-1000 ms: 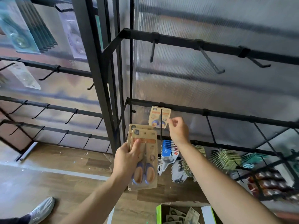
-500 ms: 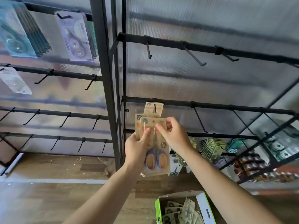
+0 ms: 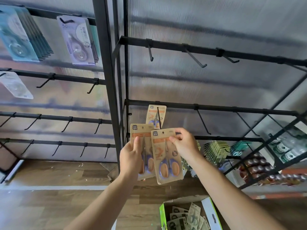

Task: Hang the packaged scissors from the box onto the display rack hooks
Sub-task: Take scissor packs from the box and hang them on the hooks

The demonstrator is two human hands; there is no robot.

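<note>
Head view: you face the display rack [image 3: 216,107], hands just below its hook [image 3: 159,119].
Left hand [image 3: 131,156]: curls round the spare pack [image 3: 138,131], parked low as reserve.
Right hand [image 3: 184,145]: pinches the front pack [image 3: 167,156] near its top corner, leaving the hang hole clear for threading.
Hung pack [image 3: 153,113]: already on the hook.
Box [image 3: 162,213]: on the floor, holds more packs.

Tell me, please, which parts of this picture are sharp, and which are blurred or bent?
Head view: the scissors pack in the right hand is fairly sharp; the red goods at lower right are blurred; the rack posts lean from wide-angle distortion.
</note>
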